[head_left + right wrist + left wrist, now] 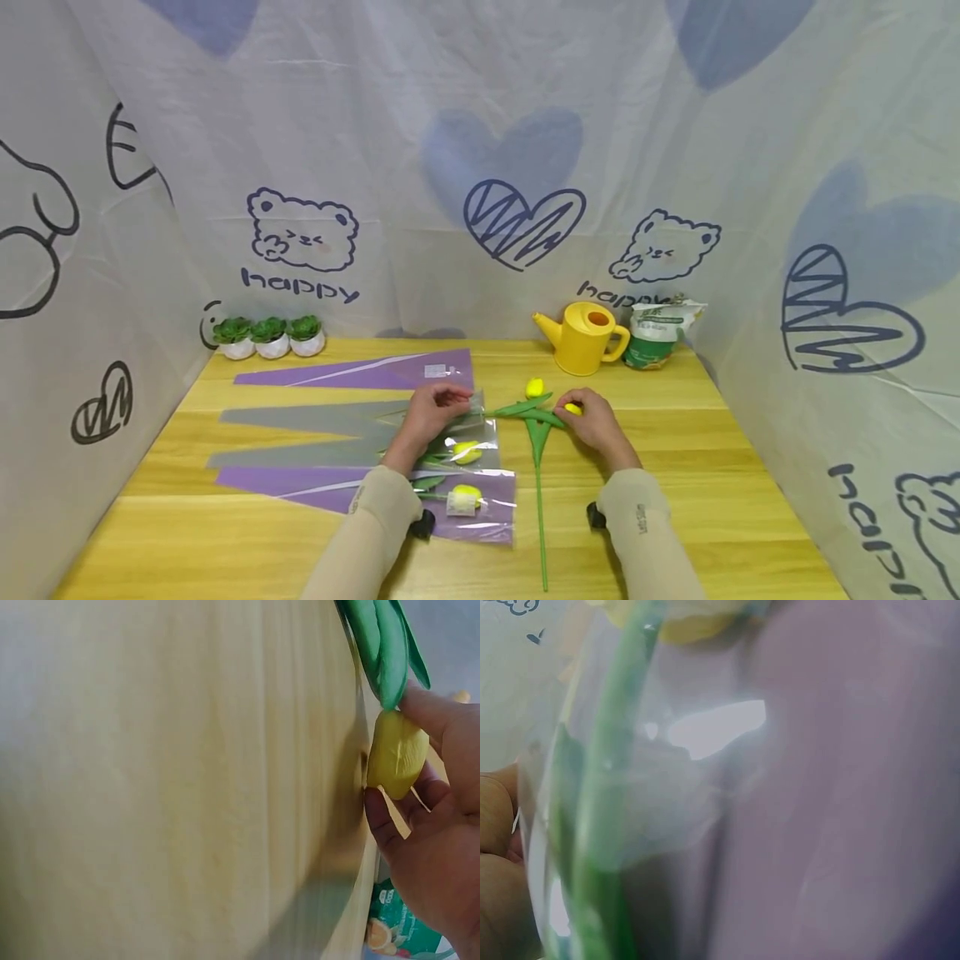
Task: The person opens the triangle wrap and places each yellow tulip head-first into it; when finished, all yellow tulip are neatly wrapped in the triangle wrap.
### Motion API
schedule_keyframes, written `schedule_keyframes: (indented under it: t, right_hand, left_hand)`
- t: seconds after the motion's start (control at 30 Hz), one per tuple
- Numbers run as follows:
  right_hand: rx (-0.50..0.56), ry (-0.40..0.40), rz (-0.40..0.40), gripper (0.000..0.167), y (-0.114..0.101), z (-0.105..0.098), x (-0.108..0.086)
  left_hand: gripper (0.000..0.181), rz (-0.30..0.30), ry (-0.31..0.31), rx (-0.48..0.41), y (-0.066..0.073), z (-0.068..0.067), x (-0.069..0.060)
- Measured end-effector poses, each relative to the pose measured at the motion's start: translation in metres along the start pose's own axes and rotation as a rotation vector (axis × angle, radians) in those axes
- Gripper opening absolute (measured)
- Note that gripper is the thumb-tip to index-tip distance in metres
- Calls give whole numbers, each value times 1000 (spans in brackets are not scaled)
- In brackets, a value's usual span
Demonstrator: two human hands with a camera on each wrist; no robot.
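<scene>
In the head view, my left hand (435,412) pinches the open end of a grey clear-film sleeve (352,417). My right hand (596,425) grips a tulip by its yellow bloom (573,409); its green leaves (517,409) point left towards the sleeve's mouth. The right wrist view has that bloom (397,754) between the thumb and fingers of the hand (442,817). Film and a green stem (604,765) fill the left wrist view, beside part of my left hand (502,862). Another tulip (542,517) lies lengthwise on the table, crossed by the held one.
Nearer me lie a grey sleeve and a purple sleeve (495,508), each with a yellow tulip inside. A purple sleeve (360,372) lies farther back. Three potted succulents (270,337) stand at back left, a yellow watering can (581,342) and a green-white bag (652,337) at back right.
</scene>
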State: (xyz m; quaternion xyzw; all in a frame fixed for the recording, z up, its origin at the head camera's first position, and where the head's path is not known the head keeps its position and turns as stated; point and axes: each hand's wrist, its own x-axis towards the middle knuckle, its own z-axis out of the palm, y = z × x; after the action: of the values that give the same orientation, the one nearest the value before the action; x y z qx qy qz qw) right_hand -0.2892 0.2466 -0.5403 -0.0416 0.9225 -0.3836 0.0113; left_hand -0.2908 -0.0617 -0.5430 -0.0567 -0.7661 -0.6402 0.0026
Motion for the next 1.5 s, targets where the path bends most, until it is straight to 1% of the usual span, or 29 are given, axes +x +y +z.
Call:
schedule_keyframes:
  t: [0.1,0.2,0.4,0.6,0.7,0.83,1.0,1.13,1.33,1.5]
  right_hand:
    - [10,4,-6,8,0,-2,1]
    - [3,-8,-16,8,-1,-4,1]
    - [22,-12,-25,7,-5,-7,0]
    - [-21,-2,-90,7,-15,-10,-2]
    - [-34,0,-103,6,-23,-9,-3]
    - [-29,-7,-105,6,-33,-6,-3]
    - [-39,-6,-120,5,-38,1,-3]
    - [-28,-2,-108,6,-43,6,-2]
    - [-43,-4,-119,7,-51,14,-2]
    - [-54,8,-139,7,-56,21,-2]
  left_hand:
    - [17,2,0,-2,1,0,0]
    - [18,-1,-1,-5,2,-1,0]
    - [17,5,-6,-7,1,-2,0]
    - [18,24,-19,-25,3,-1,0]
    - [19,31,-34,-33,5,0,1]
    - [20,45,-42,-40,7,2,0]
    - [22,69,-38,-60,6,4,-1]
    - [23,77,-60,-72,8,5,-2]
    - [22,72,-93,-56,11,8,-2]
    - [21,81,-90,-26,11,11,-1]
